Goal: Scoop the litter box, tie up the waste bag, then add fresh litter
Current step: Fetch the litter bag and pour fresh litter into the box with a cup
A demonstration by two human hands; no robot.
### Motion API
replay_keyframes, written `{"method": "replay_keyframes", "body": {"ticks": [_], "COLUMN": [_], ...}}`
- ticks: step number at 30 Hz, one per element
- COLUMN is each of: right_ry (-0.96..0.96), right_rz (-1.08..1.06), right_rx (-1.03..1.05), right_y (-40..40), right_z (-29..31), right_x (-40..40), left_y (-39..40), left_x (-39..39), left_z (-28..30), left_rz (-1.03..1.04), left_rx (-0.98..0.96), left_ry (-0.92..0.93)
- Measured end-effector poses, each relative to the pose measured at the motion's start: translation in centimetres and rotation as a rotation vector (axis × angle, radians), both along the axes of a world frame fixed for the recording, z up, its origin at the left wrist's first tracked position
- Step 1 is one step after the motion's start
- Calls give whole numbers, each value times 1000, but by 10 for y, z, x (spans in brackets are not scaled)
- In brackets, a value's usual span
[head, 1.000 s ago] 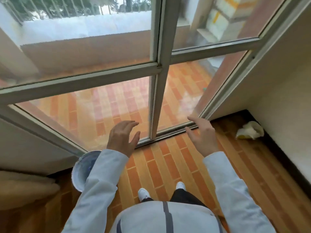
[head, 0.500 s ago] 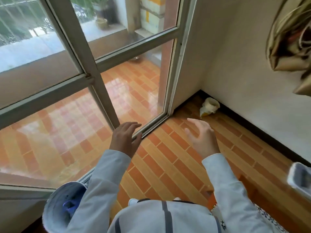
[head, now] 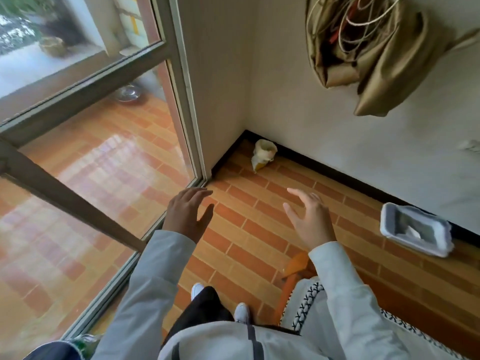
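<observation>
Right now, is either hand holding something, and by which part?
Nothing is held. The left hand and the right hand are both open, fingers spread, above the tiled floor.

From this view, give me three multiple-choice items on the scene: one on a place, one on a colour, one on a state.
1. Where does the crumpled bag lie?
A. in the corner by the wall
B. on the mat
C. outside the glass

2. What colour are the sleeves?
A. black
B. light grey
C. red

3. What do the hands hold?
A. a scoop
B. a bag
C. nothing

Key: 1 A, the bag sits by the dark skirting near the corner. 2 B, both sleeves are pale grey. 3 C, the left hand and right hand are open over the floor, fingers spread.
</observation>
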State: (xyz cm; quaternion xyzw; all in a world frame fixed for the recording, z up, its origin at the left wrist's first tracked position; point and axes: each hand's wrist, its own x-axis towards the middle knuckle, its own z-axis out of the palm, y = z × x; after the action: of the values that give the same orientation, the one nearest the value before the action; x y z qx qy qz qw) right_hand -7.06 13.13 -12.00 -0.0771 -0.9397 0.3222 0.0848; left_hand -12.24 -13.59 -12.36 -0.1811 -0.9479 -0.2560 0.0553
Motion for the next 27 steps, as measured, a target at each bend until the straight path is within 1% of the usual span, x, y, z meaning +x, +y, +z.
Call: {"method": "replay_keyframes", "body": {"ticks": [5,10,15,21,27], "right_ry": [-9,-35,-34,-9,-36], "right_rz": [-74,-114,-134,-191,-217], "right_rx": [-29,-33,-49,-79,-111], "right_y": [33,59,84,112,144], "right_z": [-8,-22,-26,-22,-25], "right_x": [-21,-66,-145,-249,-329], "left_y": [35,67,96,129,161], "left_x": [-38,-97,-180,-292,-381], "left_z": [-6,-15,-20,-19,-19], "left_rz": [-39,-73,-105,-156,-186], "left_rx": [-17,-28,-19,-56,-89], "left_ry": [-40,-52,-22,-12,-22]}}
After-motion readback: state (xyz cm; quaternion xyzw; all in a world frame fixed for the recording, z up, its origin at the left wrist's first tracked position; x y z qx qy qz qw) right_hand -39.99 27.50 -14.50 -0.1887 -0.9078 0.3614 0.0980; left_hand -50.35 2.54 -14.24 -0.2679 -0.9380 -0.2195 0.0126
